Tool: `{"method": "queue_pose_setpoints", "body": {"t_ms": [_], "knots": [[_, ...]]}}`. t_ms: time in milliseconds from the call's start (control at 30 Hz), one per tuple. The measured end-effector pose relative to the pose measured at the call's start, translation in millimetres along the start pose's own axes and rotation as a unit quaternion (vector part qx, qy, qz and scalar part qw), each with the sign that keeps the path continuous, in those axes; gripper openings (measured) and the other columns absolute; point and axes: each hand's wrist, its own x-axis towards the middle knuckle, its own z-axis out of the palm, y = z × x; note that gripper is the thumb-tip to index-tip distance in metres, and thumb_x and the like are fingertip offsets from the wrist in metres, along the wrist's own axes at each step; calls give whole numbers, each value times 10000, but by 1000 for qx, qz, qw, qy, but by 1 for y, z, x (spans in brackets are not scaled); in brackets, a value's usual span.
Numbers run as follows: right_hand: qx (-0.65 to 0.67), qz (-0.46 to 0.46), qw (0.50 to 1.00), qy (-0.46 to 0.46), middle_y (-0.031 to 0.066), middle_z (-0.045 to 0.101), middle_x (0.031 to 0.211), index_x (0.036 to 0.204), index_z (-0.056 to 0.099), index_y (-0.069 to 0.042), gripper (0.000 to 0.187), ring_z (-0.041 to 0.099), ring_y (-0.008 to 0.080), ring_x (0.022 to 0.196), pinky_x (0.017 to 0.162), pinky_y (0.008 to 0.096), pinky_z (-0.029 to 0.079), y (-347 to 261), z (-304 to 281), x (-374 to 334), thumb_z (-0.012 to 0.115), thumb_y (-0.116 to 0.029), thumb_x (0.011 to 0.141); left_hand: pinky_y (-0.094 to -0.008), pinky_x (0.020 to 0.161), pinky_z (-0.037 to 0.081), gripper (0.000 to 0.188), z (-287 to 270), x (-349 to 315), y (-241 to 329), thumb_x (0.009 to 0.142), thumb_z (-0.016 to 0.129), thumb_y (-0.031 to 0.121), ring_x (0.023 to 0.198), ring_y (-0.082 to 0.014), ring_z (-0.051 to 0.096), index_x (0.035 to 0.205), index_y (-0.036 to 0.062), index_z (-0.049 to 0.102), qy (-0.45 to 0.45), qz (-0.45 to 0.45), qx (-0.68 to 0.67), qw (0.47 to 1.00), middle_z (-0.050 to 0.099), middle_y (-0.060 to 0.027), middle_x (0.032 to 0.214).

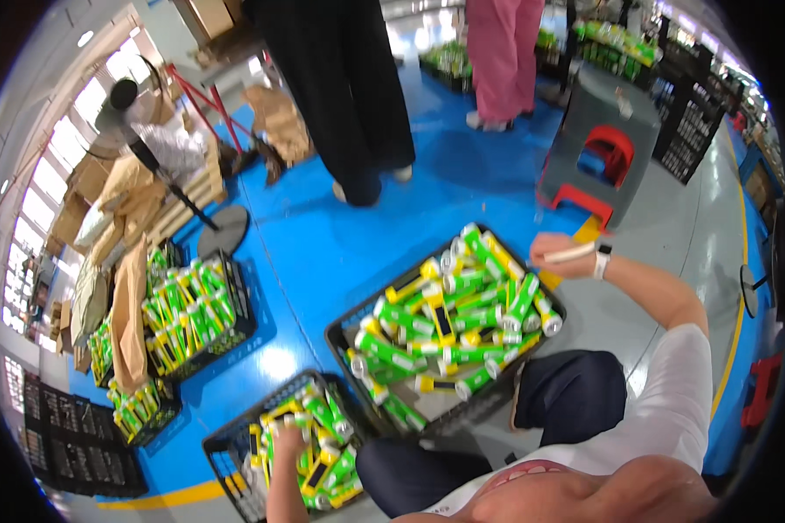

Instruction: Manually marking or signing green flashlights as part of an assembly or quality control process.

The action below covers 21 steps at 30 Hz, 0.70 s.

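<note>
My left hand (289,438) reaches down into a black plastic crate (221,443) at the lower left, among green and yellow cylinders (330,417) with pale ends. Its fingertips are hard to make out against them, so I cannot tell whether it grips one. My right hand (551,250) is raised beside the far right rim of a larger black crate (338,336), its fingers curled closed. A pale strip (570,254) lies across that hand near a white wristwatch; what the fingers hold, if anything, is hidden. The larger crate holds many similar cylinders (464,307), lying in all directions.
More filled crates (202,359) stand at left, beside brown paper sacks (131,305) and a fan's round base (224,231). A black-trousered person (340,96) and a pink-trousered one (502,61) stand ahead. A grey and red stool (604,131) is at right; black empty crates (78,436) lie lower left.
</note>
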Motion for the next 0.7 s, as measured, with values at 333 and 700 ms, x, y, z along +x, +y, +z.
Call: {"method": "queue_pose_setpoints", "body": {"t_ms": [333, 700], "knots": [[230, 48, 969, 76, 72, 565, 855, 817, 548, -22, 130, 546, 206, 796, 718, 290, 443, 17, 104, 93, 578, -138, 867, -315, 799, 500, 316, -245, 59, 195, 808, 678, 207, 914, -217, 631, 1072, 41, 629, 246, 172, -459, 836, 640, -128, 1015], [592, 315, 714, 202, 26, 602, 820, 912, 580, -37, 185, 559, 95, 773, 704, 236, 458, -14, 195, 13, 563, -221, 916, -447, 957, 367, 789, -156, 127, 454, 687, 778, 233, 1115, -416, 424, 1274, -66, 344, 396, 92, -431, 805, 420, -261, 1219]]}}
